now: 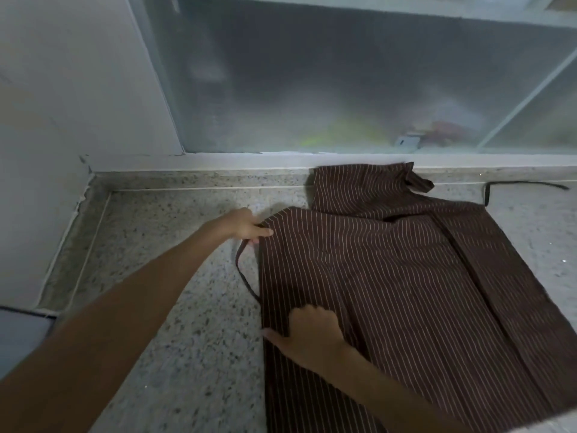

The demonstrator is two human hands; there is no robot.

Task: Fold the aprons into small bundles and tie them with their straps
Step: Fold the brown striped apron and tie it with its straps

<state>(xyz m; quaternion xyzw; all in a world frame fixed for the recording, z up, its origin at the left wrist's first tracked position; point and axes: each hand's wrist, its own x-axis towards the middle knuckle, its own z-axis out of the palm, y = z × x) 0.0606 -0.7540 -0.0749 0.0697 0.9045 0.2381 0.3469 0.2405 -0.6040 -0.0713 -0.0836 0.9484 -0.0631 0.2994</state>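
The left hand is pinching the apron at its upper left corner, where a strap is looping down beside the left edge. The right hand is pressing on the apron near that same edge, fingers curled, thumb spread out. There is one apron, brown with thin stripes, lying flat on the speckled stone counter. A second strap is lying right of the apron's top. Behind the apron a frosted window is standing, and left of it a white wall.
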